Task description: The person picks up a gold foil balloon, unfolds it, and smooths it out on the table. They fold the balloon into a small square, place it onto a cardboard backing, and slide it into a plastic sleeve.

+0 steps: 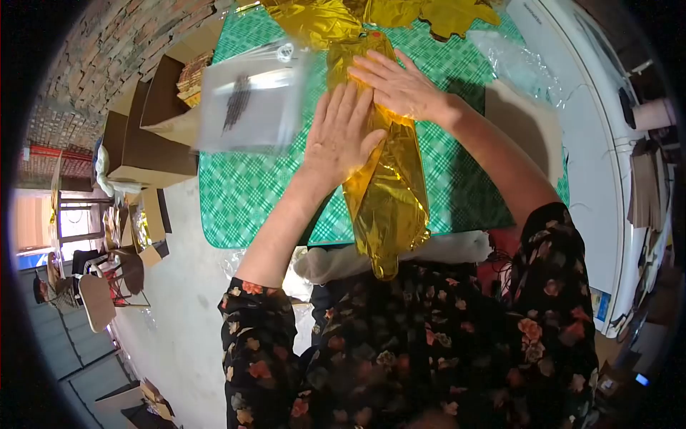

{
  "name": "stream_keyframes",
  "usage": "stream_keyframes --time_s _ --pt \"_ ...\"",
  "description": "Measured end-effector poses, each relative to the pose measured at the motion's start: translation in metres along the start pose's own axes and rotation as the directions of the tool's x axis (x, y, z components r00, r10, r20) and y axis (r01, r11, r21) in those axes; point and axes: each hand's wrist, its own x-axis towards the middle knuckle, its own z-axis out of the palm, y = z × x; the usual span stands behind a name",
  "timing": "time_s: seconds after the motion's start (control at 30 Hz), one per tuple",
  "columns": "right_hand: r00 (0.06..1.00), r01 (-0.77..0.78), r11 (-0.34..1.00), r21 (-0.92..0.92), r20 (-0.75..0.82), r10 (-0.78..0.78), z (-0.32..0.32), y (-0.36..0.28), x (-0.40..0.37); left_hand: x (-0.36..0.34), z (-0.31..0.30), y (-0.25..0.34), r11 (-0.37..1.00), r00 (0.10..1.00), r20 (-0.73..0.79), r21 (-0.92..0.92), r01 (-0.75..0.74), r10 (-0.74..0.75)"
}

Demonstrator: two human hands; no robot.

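A long piece of shiny gold foil [389,189] lies lengthwise on the green checked tablecloth [243,193], its lower end hanging over the near edge. My left hand [339,136] rests flat on the foil's left side, fingers stretched away from me and thumb apart. Across the upper part of the foil lies my right hand [400,86], palm down with its fingers spread to the left. Neither hand grips anything. To the left is a stack of clear plastic bags [250,100] with a dark printed mark. More gold foil [314,21] lies at the far edge.
Open cardboard boxes [153,136] stand left of the table. Crumpled clear plastic [514,61] and a beige sheet [525,129] lie at the right, beside a white appliance [579,143]. A brown chair [96,304] stands on the floor at left.
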Motion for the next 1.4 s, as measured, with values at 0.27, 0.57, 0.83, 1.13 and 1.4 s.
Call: stream_keyframes --time_s 0.27,0.57,0.83,1.13,1.4 --pt "0.997 0.013 1.000 0.013 -0.072 -0.012 0.012 0.002 -0.001 -0.060 -0.044 0.038 0.996 0.984 0.168 -0.071 -0.045 0.056" --pt "0.994 -0.051 0.987 0.155 0.099 0.036 -0.011 -0.002 0.002 -0.071 -0.062 0.037 0.970 0.945 0.300 -0.238 -0.056 0.129" --pt "0.998 -0.025 0.983 0.180 0.061 0.014 -0.005 0.000 0.001 -0.013 -0.025 0.006 0.963 0.967 0.192 -0.241 -0.120 0.169" --pt "0.985 -0.078 0.977 0.197 0.165 0.045 -0.018 0.006 0.004 -0.014 -0.027 0.015 0.985 0.961 0.225 -0.091 -0.144 0.161" --pt "0.984 -0.121 0.984 0.134 0.149 0.100 -0.012 0.040 0.020 -0.014 -0.028 0.015 0.985 0.958 0.238 -0.111 -0.134 0.158"
